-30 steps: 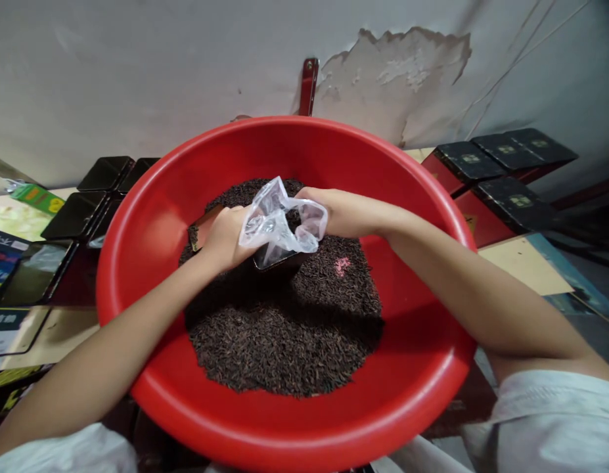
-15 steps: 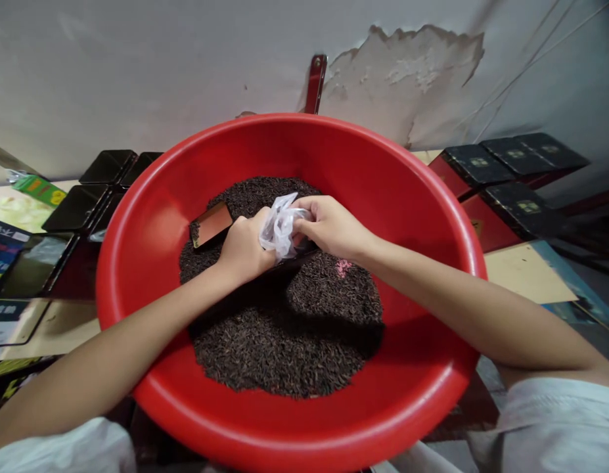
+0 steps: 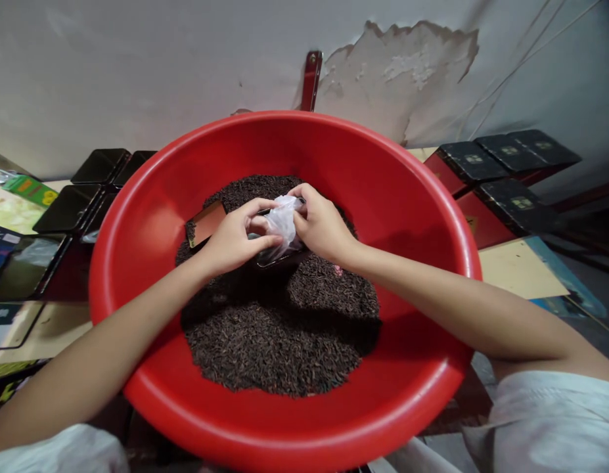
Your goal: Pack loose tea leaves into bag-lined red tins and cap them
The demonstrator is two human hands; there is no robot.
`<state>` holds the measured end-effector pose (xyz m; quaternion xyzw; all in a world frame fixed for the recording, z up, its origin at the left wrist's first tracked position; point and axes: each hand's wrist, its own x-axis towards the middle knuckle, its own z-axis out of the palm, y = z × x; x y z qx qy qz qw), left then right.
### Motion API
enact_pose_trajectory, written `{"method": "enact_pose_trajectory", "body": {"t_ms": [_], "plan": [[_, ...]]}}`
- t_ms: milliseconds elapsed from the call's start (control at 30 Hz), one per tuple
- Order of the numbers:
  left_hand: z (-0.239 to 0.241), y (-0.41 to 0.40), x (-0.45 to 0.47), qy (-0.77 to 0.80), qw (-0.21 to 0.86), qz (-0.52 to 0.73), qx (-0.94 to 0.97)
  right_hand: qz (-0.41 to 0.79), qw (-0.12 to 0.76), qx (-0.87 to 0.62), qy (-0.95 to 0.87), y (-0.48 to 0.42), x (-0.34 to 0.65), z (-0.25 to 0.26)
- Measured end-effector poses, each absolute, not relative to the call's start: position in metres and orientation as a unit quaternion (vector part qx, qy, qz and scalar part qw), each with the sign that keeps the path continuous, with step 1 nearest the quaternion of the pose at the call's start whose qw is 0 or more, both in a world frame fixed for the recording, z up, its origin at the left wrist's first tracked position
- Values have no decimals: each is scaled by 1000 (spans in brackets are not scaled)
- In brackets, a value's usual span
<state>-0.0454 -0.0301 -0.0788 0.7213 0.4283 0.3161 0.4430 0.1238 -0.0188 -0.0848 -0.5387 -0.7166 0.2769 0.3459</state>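
Note:
A crumpled clear plastic bag (image 3: 284, 222) bunches up out of the mouth of a dark tin (image 3: 273, 261), which sits in the tub over the heap of dark loose tea (image 3: 279, 355). My left hand (image 3: 235, 238) curls around the bag's left side, thumb in front and fingers behind. On the other side, my right hand (image 3: 324, 225) pinches the bag near the tin's rim. Left of my left hand, a rectangular tin lid (image 3: 208, 225) with a copper-coloured face rests on the tea, some leaves at its end. The tin's lower part is in shadow.
The large red tub (image 3: 417, 203) surrounds both hands with its high rim. Several dark open tins (image 3: 67, 209) stand at left, beside a green box (image 3: 31, 189). Closed red-and-black tins (image 3: 511, 203) stand at right. Behind is a wall with peeling paint (image 3: 403, 66).
My left hand has shifted from gripping the tin's side to the bag, its fingers more spread. The bag is pressed lower into the tin's mouth. The view has shifted slightly.

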Motion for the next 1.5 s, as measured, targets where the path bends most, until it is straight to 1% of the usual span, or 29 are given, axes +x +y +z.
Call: {"method": "enact_pose_trajectory", "body": {"t_ms": [67,133,233,300,367,467,533,600,700,767,900,967,1067,1200,1333,1433,1500], "plan": [[-79,-30,-46,403,443,300,742,313,348,-538,-701,-17,124,-84],[-80,-29,-46,399,422,291,761,359,319,-528,-700,-14,127,-78],[-84,-25,-46,451,351,322,755,468,225,-444,-731,-16,133,-59],[-88,-24,-44,482,313,341,744,481,159,-374,-777,-22,136,-46],[-90,-27,-40,513,281,345,734,409,125,-372,-824,-29,135,-42],[-91,-33,-35,558,204,330,733,279,148,-455,-832,-32,129,-52],[-91,-36,-34,560,138,318,752,269,161,-482,-818,-26,126,-63],[-89,-36,-35,531,94,307,784,293,170,-488,-804,-16,125,-71],[-87,-34,-38,469,124,275,830,315,219,-508,-771,-5,130,-77],[-86,-33,-38,469,154,269,827,310,241,-528,-753,-3,133,-77],[-88,-34,-34,516,158,312,782,248,230,-546,-767,-10,130,-77],[-90,-34,-32,532,153,320,769,198,218,-544,-786,-15,125,-79],[-89,-35,-32,566,118,287,764,114,192,-515,-828,-18,117,-83],[-84,-51,-26,562,6,232,794,-10,167,-451,-876,-11,116,-90],[-91,-74,-11,516,-41,108,849,-10,87,-428,-900,-3,120,-88],[-95,-76,-5,530,-66,19,845,3,47,-405,-913,-2,126,-79],[-93,-71,-5,537,-62,-22,841,37,27,-369,-928,-6,132,-74]]}}
